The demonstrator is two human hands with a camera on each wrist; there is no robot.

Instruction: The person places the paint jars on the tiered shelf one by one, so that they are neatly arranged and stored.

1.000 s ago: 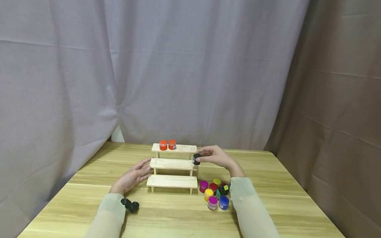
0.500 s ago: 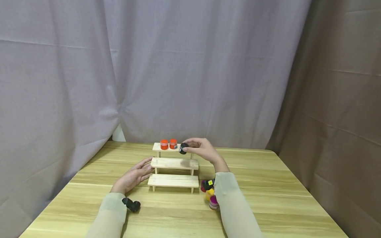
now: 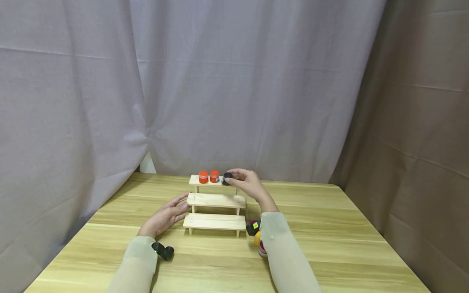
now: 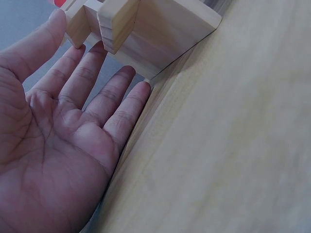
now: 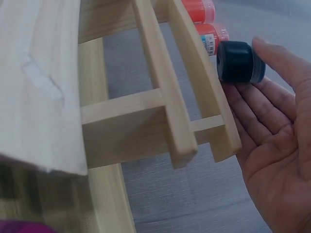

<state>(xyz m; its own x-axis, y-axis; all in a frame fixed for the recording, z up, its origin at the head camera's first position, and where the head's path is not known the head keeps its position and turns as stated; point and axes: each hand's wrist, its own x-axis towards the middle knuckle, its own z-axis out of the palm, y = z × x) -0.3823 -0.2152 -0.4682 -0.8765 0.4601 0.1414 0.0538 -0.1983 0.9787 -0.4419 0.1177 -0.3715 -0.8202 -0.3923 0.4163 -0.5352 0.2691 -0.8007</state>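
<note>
Your right hand [image 3: 251, 185] pinches the black jar [image 5: 235, 61], which lies to its left, near upright, at the top shelf [image 3: 193, 179]'s right half. Your left hand [image 3: 165, 215], fingers loosely extended, is farther, beside the middle shelf [image 3: 216, 199]'s left end.

Around the three-tier wooden stand [image 3: 216, 200]
Left hand [image 3: 165, 215] was at its left, fingers extended; right hand [image 3: 250, 185] pinched at its top.
</note>
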